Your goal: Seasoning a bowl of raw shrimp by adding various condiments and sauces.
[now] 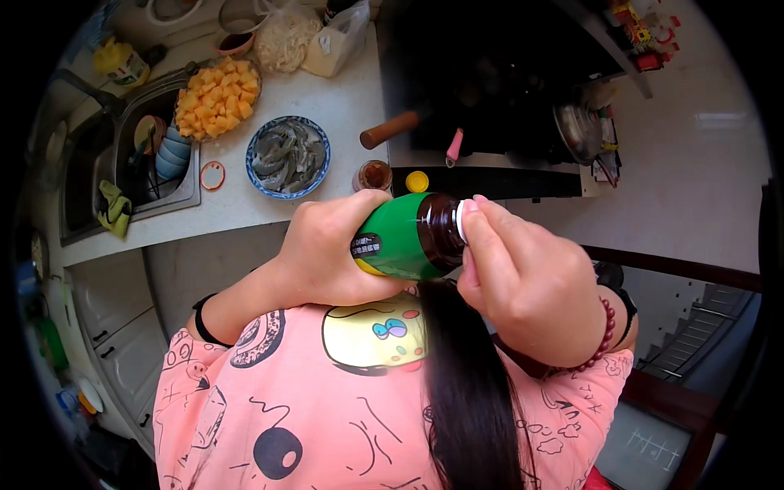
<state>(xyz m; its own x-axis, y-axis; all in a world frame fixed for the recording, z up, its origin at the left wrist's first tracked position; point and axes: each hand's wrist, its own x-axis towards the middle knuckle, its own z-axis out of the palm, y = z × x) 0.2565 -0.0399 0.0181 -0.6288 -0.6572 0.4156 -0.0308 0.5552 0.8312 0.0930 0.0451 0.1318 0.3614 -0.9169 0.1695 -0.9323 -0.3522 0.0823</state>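
My left hand [337,251] is wrapped around a dark brown bottle [438,229] with a green label, held on its side in front of my chest. The fingers of my right hand [520,275] pinch something white [461,222] at the bottle's mouth; whether it is a cap or an inner seal I cannot tell. Just beyond the bottle, a yellow cap [417,181] lies near an open glass jar [373,176] of reddish-brown paste. A blue-and-white bowl [250,153] of raw shrimp stands farther left on the counter.
Orange cubed pieces [217,98] fill a dish beside the sink [199,184], which holds blue bowls [173,153]. A jar lid [212,176] lies nearby. Plastic bags [331,52] stand at the back. A wooden handle [389,130] and a pink handle [454,145] stick out by the dark stove area.
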